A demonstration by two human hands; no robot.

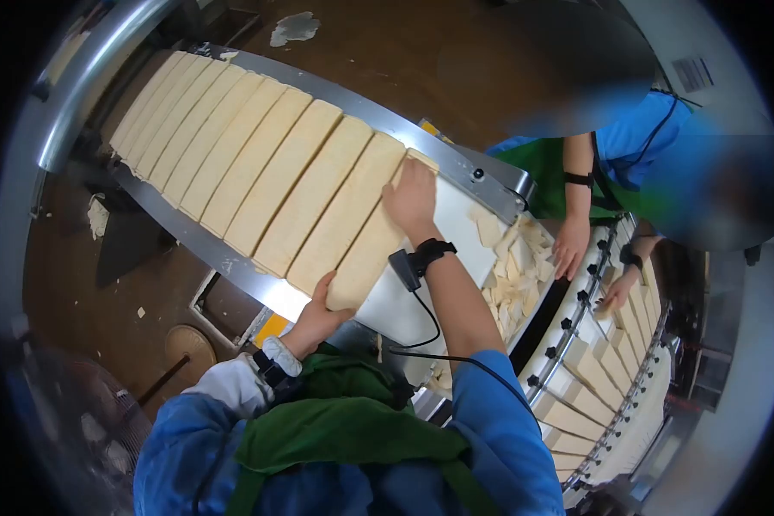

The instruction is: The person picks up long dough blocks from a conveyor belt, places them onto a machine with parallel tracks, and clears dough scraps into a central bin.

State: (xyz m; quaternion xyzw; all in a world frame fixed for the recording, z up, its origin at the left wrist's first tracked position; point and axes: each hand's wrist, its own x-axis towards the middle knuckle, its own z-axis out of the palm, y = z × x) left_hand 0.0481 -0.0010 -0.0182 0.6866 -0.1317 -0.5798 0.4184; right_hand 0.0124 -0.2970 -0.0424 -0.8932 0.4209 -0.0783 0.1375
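Long flat dough strips [267, 163] lie side by side across a metal-edged conveyor [361, 107]. My left hand [316, 322] is at the near end of the last strip [374, 249], thumb on its edge and fingers partly hidden beside it. At the far end of that same strip, my right hand [411, 198] rests with its fingers bent over the dough. Both hands hold this strip between them. A pile of cut dough scraps [516, 275] lies to the right of my right forearm.
Across the conveyor, a co-worker's hand [570, 245] is near the scraps, and another hand [619, 288] touches dough pieces on a curved conveyor [589, 361]. A metal pipe [86, 95] crosses the upper left. A round-ended tool [189, 346] stands lower left.
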